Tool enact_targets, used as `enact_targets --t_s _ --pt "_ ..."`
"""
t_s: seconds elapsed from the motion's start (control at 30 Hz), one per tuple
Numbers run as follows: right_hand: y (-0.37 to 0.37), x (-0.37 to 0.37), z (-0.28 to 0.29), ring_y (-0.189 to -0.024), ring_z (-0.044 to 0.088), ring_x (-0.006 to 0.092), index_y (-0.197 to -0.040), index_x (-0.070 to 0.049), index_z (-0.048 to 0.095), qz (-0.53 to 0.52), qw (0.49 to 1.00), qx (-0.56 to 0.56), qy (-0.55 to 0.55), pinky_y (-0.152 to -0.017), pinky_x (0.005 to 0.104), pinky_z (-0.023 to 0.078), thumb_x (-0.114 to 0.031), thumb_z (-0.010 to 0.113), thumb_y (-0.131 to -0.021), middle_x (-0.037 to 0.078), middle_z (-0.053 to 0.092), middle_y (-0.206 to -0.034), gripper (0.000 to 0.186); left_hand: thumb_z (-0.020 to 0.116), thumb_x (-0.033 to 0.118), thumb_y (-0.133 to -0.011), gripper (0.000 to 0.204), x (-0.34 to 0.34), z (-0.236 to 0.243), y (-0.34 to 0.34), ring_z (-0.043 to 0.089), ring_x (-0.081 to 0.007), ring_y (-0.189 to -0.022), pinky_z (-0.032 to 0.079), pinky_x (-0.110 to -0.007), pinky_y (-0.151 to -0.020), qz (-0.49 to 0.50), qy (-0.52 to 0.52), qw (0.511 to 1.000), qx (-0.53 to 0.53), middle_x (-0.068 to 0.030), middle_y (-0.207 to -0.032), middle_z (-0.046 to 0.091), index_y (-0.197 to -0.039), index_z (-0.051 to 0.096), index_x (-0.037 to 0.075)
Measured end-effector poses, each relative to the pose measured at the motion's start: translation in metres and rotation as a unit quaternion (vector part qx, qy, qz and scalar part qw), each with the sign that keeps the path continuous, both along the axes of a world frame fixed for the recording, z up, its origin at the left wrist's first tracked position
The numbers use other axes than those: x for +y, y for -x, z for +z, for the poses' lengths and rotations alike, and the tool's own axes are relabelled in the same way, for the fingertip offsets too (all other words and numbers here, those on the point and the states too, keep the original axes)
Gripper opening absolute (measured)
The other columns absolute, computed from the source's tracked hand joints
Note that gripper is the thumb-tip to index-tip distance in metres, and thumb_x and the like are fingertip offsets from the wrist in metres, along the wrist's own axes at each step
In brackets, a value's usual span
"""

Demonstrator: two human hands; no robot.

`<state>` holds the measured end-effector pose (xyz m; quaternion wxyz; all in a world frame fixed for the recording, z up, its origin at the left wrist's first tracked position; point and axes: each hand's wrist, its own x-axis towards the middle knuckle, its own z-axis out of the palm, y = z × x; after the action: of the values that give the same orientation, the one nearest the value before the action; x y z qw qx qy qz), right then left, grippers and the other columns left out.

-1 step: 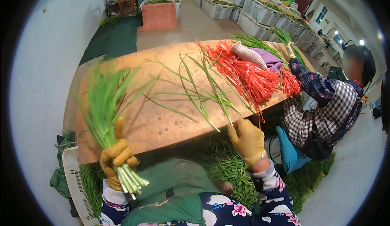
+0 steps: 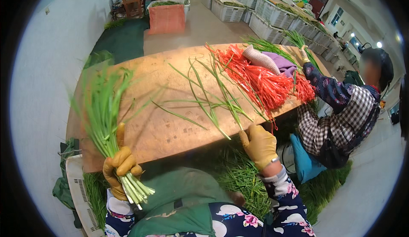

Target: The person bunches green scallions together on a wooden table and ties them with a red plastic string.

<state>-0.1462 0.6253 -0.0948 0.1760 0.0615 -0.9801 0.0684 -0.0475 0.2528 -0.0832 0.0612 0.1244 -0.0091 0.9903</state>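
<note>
My left hand [image 2: 123,164], in a yellow glove, is closed round a bunch of garlic chives [image 2: 104,122]. Its white cut ends point down toward my lap, while the green leaves rise blurred over the table's left side. My right hand [image 2: 260,145], gloved alike, is at the table's near edge, thumb and forefinger pinched at the lower end of a chive stalk [image 2: 233,109]. Several more loose stalks [image 2: 208,102] lie crossed on the brown tabletop [image 2: 157,145] around it. Just past them is a heap of red plastic ties [image 2: 260,81].
A purple cloth [image 2: 281,62] lies on the ties. At right sits a co-worker [image 2: 341,109], one gloved hand on chives [image 2: 304,45]. More greens [image 2: 245,179] fill the space below the table. A white crate [image 2: 81,186] stands at lower left; stacked crates [image 2: 272,15] stand behind.
My left hand has tilted the bunch a little to the left, its leaves swinging left. My right hand has hardly moved.
</note>
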Motion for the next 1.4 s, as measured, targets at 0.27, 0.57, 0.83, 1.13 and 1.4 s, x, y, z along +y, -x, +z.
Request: enact_targets --t_s 0.27,0.57,0.83,1.13,1.4 --pt "0.004 -0.010 -0.003 -0.070 0.064 0.0416 -0.080 -0.008 0.063 0.108 0.973 -0.021 0.202 -0.061 0.0494 0.050 -0.027 0.066 -0.093 0.018 0.064 -0.074 0.023 0.067 0.010 -0.093 0.070 0.020 -0.056 0.004 0.062 -0.0200 -0.086 0.056 -0.048 -0.097 -0.074 0.145 0.971 -0.175 -0.0037 -0.095 0.061 -0.154 0.034 0.001" --pt "0.013 -0.043 -0.023 -0.063 0.066 0.0373 -0.076 -0.010 0.061 0.100 0.995 0.013 -0.009 -0.055 0.0477 0.052 -0.022 0.063 -0.089 0.014 0.064 -0.071 0.018 0.069 0.008 -0.092 0.035 0.034 -0.062 0.002 0.070 -0.0280 -0.100 0.059 -0.050 -0.093 -0.089 0.273 0.908 -0.304 -0.0101 -0.103 0.072 -0.125 0.062 0.001" --pt "0.013 -0.041 0.007 -0.069 0.068 0.0379 -0.080 -0.004 0.065 0.148 0.970 -0.121 0.152 -0.060 0.0463 0.052 -0.024 0.064 -0.091 0.020 0.068 -0.077 0.023 0.066 0.009 -0.094 0.029 0.035 -0.044 0.008 0.062 -0.0367 -0.123 0.049 -0.054 -0.108 -0.074 0.246 0.936 -0.239 -0.0174 -0.125 0.066 -0.121 0.062 0.000" --pt "-0.062 -0.092 0.024 -0.070 0.069 0.0317 -0.093 -0.004 0.067 0.296 0.804 -0.344 0.385 -0.065 0.0375 0.053 -0.024 0.070 -0.092 0.018 0.068 -0.080 0.020 0.065 0.013 -0.095 0.042 0.072 -0.049 0.018 0.066 -0.0340 -0.115 0.048 -0.048 -0.111 -0.145 0.253 0.922 -0.257 -0.0212 -0.126 0.067 -0.130 0.058 -0.009" --pt "0.048 0.002 0.017 -0.072 0.065 0.0361 -0.087 -0.006 0.065 0.137 0.989 0.051 0.003 -0.064 0.0455 0.051 -0.027 0.072 -0.086 0.016 0.064 -0.075 0.022 0.066 0.011 -0.095 0.087 0.020 0.022 0.014 0.051 -0.0115 -0.075 0.053 -0.039 -0.087 -0.061 0.043 0.993 -0.093 0.0000 -0.087 0.045 -0.162 0.010 0.007"
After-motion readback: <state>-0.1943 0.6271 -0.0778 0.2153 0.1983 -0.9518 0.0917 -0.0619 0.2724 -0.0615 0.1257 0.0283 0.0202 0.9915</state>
